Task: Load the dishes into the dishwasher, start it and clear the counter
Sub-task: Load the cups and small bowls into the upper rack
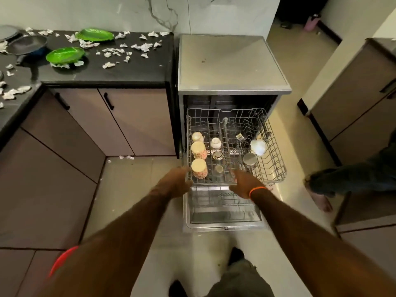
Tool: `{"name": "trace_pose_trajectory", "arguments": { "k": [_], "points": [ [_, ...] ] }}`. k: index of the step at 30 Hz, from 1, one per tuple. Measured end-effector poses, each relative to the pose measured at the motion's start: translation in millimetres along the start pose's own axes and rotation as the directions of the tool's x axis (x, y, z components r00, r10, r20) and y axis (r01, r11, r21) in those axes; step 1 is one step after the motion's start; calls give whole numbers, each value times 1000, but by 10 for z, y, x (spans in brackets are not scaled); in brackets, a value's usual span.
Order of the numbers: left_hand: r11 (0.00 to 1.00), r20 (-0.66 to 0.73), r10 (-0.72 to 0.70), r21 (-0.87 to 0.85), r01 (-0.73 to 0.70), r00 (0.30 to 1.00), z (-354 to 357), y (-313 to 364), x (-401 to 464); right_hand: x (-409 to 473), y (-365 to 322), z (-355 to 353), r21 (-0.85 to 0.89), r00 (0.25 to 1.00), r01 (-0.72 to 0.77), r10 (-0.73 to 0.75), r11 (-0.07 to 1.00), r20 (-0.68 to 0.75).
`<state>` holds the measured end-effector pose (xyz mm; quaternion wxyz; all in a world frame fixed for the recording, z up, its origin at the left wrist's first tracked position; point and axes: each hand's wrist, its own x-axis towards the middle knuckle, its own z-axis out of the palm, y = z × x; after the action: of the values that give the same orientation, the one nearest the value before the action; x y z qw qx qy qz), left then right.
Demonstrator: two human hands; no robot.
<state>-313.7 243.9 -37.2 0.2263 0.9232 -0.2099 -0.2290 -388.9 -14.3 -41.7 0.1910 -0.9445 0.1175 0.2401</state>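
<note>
Both hands reach the front rim of the pulled-out wire upper rack (271, 146): left hand (176, 181) at its left corner, right hand (244, 185) mid-rim, each grip blurred, closure unclear. Just beyond the grips stand upturned patterned cups (199, 168) and a steel tumbler (249, 160). Glossy green plates (65, 55) lie on the black surface (128, 71), far left.

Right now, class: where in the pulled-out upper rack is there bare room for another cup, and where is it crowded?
Upper rack: free along the right side and behind the steel cup. Crowded at the left, where three patterned cups stand in a row.
</note>
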Motion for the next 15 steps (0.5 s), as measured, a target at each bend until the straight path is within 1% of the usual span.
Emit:
{"name": "trace_pose_trajectory", "arguments": {
  "k": [4,6,8,11,13,15],
  "points": [
    [999,11,-41,-34,41,999,327,332,320,115,581,170,-3,999,-38,38,999,33],
    [997,2,-72,-26,72,997,534,540,508,291,833,191,13,999,-29,28,1000,45],
    [995,36,-88,-36,89,995,785,709,694,457,1022,184,-4,999,5,-5,1000,46],
    [997,93,-70,29,68,993,1258,820,1021,791,1354,189,-194,994,100,-108,976,-28],
    [992,85,-60,112,50,995,1531,825,1160,1027,1567,181,-286,980,163,-189,944,-66],
    [977,70,-60,207,45,996,1774,802,1275,1264,1751,165,-311,972,221,-235,924,-10]
  ]
}}
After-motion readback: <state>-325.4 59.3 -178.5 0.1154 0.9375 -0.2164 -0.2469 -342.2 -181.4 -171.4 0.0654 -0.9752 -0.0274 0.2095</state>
